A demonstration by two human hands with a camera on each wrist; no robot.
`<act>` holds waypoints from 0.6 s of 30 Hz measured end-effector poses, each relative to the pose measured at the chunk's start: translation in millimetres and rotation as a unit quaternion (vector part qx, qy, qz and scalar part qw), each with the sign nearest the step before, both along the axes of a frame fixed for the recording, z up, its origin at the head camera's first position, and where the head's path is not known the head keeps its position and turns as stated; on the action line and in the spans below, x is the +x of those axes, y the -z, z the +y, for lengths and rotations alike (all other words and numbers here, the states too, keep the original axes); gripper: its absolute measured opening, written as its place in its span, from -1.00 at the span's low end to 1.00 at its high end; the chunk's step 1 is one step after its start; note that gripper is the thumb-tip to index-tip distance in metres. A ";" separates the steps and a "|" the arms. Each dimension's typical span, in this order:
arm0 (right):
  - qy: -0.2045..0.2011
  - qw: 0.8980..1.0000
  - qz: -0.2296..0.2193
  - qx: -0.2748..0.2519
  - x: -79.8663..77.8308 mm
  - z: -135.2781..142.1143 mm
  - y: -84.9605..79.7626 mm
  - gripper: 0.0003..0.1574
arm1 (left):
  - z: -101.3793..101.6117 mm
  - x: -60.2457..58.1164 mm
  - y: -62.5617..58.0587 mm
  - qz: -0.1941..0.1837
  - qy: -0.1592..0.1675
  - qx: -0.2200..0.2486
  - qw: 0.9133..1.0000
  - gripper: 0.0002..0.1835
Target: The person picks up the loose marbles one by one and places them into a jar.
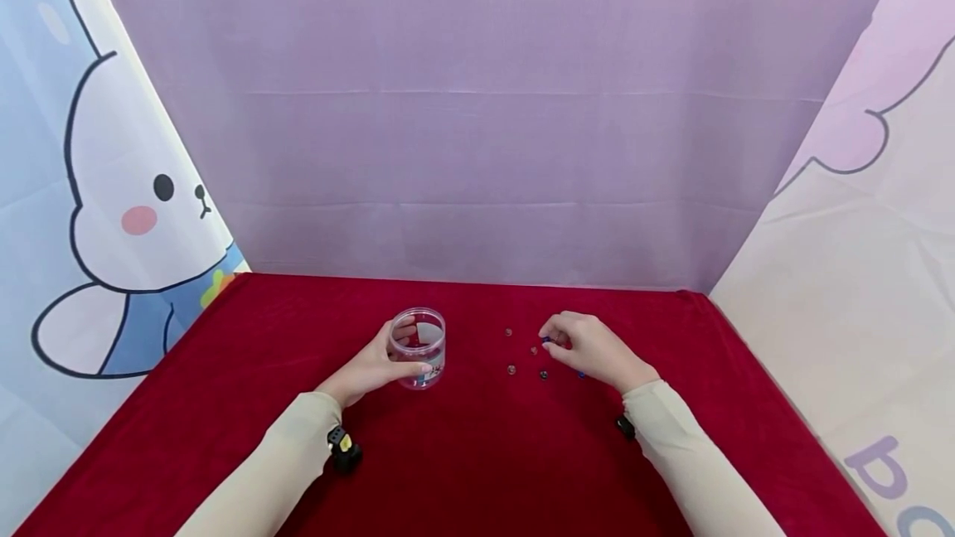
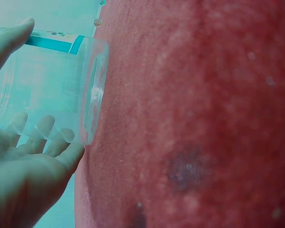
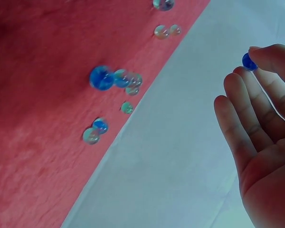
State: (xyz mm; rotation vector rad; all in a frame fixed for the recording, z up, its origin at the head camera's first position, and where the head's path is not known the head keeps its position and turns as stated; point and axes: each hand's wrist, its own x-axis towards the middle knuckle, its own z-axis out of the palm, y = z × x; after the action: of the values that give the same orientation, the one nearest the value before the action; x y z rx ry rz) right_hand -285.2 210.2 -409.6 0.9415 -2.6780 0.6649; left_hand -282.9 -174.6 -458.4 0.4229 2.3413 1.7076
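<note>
My left hand (image 1: 376, 363) grips a clear plastic jar (image 1: 409, 363) round its side, thumb on the near side and fingers behind. The jar stands upright, its mouth uncovered, with a printed label on its wall. In the left wrist view, the base of the jar (image 2: 97, 90) is close to the red cloth; whether it touches is hard to tell. Thumb and fingertip of my right hand (image 1: 593, 346) pinch a dark blue marble (image 3: 248, 62), held above the cloth; the other fingers are loosely bent. Several glass marbles (image 3: 102, 78), blue, clear and greenish, lie scattered beneath and left of that hand.
Red cloth (image 1: 477, 454) covers the table. A purple curtain (image 1: 477, 123) hangs behind it. Printed cloths stand at both sides, the left one with a cartoon animal (image 1: 149, 205). Between jar and right hand lie a brownish marble (image 1: 511, 370) and others.
</note>
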 end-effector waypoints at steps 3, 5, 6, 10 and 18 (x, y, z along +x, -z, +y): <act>-0.003 1.000 -0.007 -0.003 -1.1 -4.2 -1.5 -0.78 | -0.2 -0.7 0.1 -0.002 -0.003 -0.004 1.000 0.06; -0.007 1.000 -0.009 -0.004 -1.6 -6.8 -2.0 -0.78 | -0.1 -0.8 0.7 -0.004 -0.005 -0.006 1.000 0.07; -0.009 1.000 -0.008 -0.004 -1.9 -8.4 -2.6 -0.79 | 0.1 -1.0 1.0 -0.005 -0.006 -0.006 1.000 0.07; -0.022 1.000 0.000 -0.006 -3.9 -14.9 -4.2 -0.80 | 0.1 -1.4 1.4 -0.007 -0.007 -0.005 1.000 0.07; -0.034 0.999 0.015 -0.007 -7.0 -28.3 -5.9 -0.81 | 0.2 -1.6 0.9 -0.007 -0.004 -0.003 1.000 0.05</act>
State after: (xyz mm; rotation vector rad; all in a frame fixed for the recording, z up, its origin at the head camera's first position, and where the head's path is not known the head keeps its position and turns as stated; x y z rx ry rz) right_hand -292.2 181.9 -403.7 1.0358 -2.6220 0.6778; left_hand -284.5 -174.4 -459.4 0.3981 2.3415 1.7003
